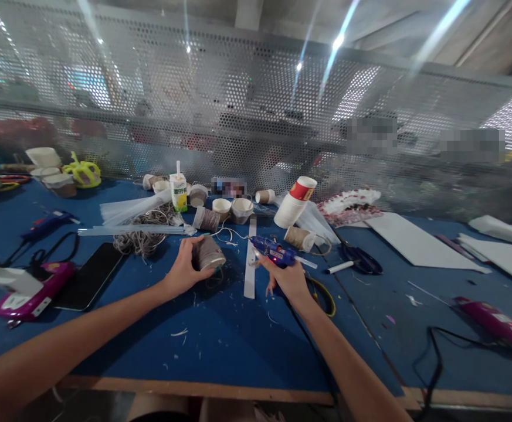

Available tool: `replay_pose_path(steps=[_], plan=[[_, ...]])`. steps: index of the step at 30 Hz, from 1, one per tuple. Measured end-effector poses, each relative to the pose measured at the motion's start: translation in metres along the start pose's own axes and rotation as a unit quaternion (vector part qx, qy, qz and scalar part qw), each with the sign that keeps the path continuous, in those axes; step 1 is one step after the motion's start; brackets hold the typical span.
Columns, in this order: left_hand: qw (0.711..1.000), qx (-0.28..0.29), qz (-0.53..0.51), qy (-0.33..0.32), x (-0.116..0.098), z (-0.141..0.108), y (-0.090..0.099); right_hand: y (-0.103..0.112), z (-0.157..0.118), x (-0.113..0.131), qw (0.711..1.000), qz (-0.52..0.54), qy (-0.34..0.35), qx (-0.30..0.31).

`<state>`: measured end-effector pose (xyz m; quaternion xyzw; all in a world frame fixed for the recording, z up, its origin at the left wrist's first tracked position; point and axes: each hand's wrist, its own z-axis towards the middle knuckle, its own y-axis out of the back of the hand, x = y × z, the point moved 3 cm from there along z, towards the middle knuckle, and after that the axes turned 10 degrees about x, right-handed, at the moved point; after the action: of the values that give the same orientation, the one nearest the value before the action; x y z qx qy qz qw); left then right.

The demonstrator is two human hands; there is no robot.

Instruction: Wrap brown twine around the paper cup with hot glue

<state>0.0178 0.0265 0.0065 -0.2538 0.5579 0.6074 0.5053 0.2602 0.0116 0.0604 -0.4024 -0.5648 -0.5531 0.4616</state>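
Note:
My left hand [186, 264] grips a paper cup wound with grey-brown yarn [209, 253], tilted on its side just over the blue table. In my right hand [288, 278] is a blue hot glue gun [275, 251], its nozzle pointing left toward the cup and a clear glue stick out of its back. A red light shows on the gun's side. Between the two hands lies a white strip like a ruler [250, 275]. Loose white string [231, 234] runs near the nozzle. Behind the held cup rests another yarn-wrapped cup [206, 218].
A stack of paper cups [291, 210], a drink carton [179, 192] and a yarn heap [143, 234] stand behind. Scissors [363, 261] lie right. At left are a black phone [92, 278], a magenta power strip [36, 293] and another glue gun [50, 224]. Perforated metal screen [185, 105] bounds the back.

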Motion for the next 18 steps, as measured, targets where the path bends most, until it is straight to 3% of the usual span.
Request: replay_pose_path(steps=[4,12,18], plan=[[0.999,-0.016,0.048,0.005,0.0003,0.0013,0.0064,0.0009,0.0000,-0.0026,1.000,-0.017,0.011,-0.015],[0.998,-0.010,-0.016,-0.061,-0.0010,-0.0011,0.0056,-0.0017,-0.0066,-0.0026,0.999,-0.015,0.042,0.001],[0.999,0.024,-0.016,-0.036,-0.0006,0.0008,0.0005,-0.0030,-0.0074,-0.0048,0.999,-0.027,0.038,0.017]])
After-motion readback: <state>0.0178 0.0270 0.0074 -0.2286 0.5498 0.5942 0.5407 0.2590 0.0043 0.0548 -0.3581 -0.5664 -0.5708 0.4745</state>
